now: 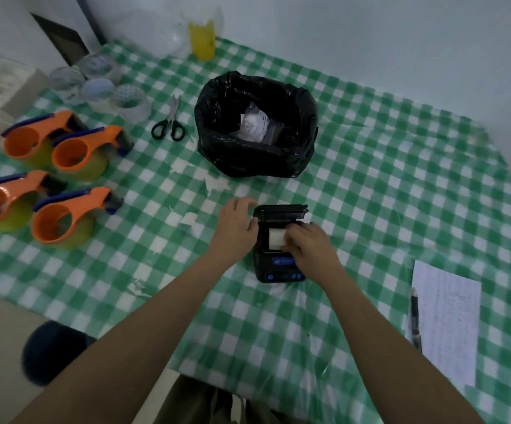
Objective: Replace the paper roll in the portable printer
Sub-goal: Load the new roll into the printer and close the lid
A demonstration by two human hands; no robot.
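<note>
A small black portable printer [280,272] with blue buttons lies on the green checked tablecloth, its lid [281,212] hinged open toward the far side. A white paper roll [275,238] sits in the open compartment. My right hand [307,241] rests on the roll's right side, fingers curled over it. My left hand [237,226] holds the printer's left edge, thumb against the body.
A black bin bag [257,160] with crumpled white waste stands just beyond the printer. Scissors [170,123], tape rolls [128,101] and several orange tape dispensers [67,215] fill the left. A printed sheet [446,319] and a pen [414,313] lie at right.
</note>
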